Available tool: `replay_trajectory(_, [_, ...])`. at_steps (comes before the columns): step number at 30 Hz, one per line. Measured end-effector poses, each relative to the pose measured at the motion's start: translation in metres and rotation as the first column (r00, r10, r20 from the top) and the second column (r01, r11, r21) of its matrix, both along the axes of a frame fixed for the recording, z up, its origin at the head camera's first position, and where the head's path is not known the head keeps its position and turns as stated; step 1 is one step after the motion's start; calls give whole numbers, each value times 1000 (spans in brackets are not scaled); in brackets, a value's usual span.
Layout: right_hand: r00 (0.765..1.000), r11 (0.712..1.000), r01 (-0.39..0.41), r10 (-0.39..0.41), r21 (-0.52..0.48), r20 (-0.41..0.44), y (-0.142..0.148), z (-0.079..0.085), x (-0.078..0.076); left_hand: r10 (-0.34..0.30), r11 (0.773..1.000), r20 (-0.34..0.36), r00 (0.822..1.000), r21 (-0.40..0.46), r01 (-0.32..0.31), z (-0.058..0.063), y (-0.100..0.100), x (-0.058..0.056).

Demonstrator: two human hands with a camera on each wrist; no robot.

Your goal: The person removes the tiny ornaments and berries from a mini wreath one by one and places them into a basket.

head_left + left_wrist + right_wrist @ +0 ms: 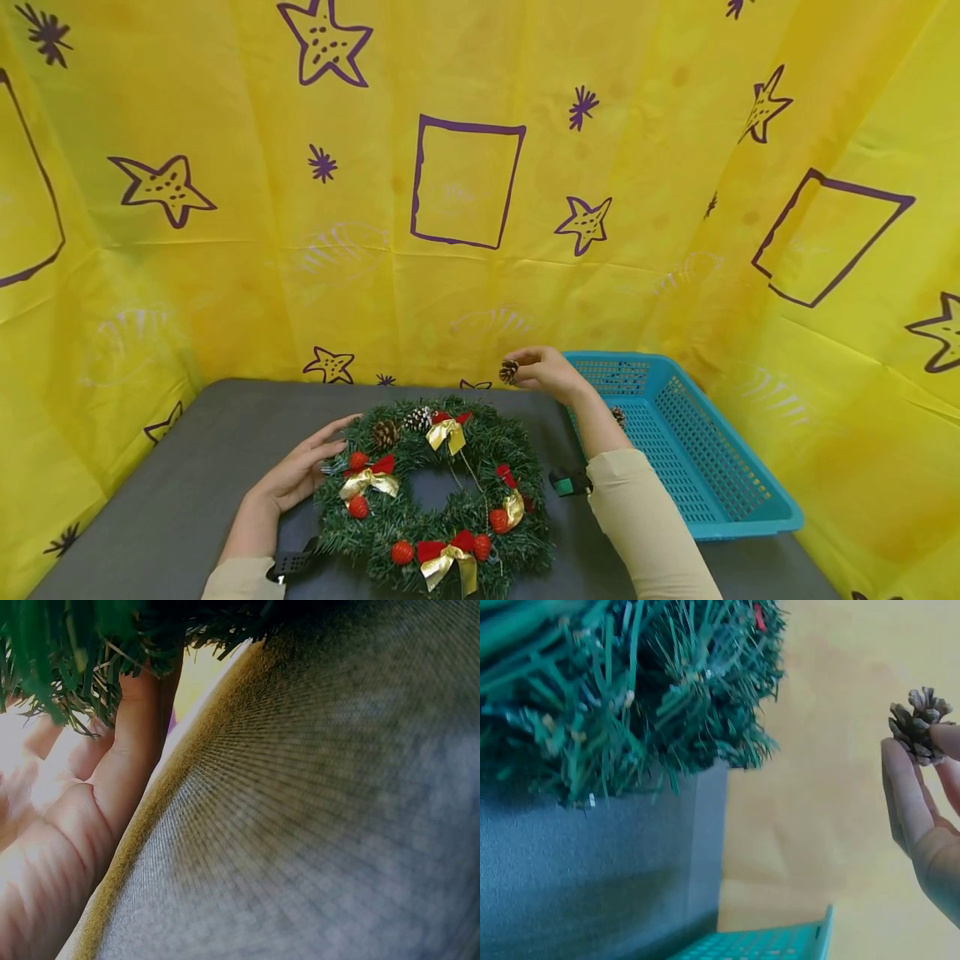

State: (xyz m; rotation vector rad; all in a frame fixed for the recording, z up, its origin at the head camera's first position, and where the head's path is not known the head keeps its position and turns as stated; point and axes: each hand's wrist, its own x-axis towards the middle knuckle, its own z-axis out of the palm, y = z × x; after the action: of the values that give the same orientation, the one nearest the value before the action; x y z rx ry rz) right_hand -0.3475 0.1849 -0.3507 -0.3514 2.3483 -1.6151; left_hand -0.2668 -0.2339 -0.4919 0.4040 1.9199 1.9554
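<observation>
A green wreath [345, 533] with red-and-gold bows, red balls and two pine cones lies on the dark table. My left hand [303, 467] rests along its left edge, fingers extended at the needles; in the left wrist view the needles overlap the fingers [139, 742]. Beyond the wreath's upper right, my right hand [551, 372] pinches a small brown pine cone [508, 372] between thumb and fingers, raised above the table. The right wrist view shows this pine cone [919, 726] at the fingertips, apart from the wreath [705, 697].
To the right stands a blue-green plastic basket [750, 529] with perforated walls; a pine cone [618, 417] shows inside, partly behind my right forearm. A yellow printed curtain [465, 317] hangs behind the grey table [262, 417].
</observation>
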Motion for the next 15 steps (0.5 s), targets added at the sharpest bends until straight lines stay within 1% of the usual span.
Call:
replay_trajectory(8, [998, 993, 58, -54, -103, 38, 20, 5, -2, 9, 1000, 29, 1000, 27, -9, 1, 1, 0])
replay_trajectory(12, [997, 986, 77, -72, -147, 40, 29, 8, -2, 6, 1000, 27, 1000, 26, -7, 2, 1, 1])
replay_trajectory(15, [996, 984, 93, -90, -154, 29, 38, 11, -2, 9, 1000, 29, 1000, 16, -10, 1, 1, 0])
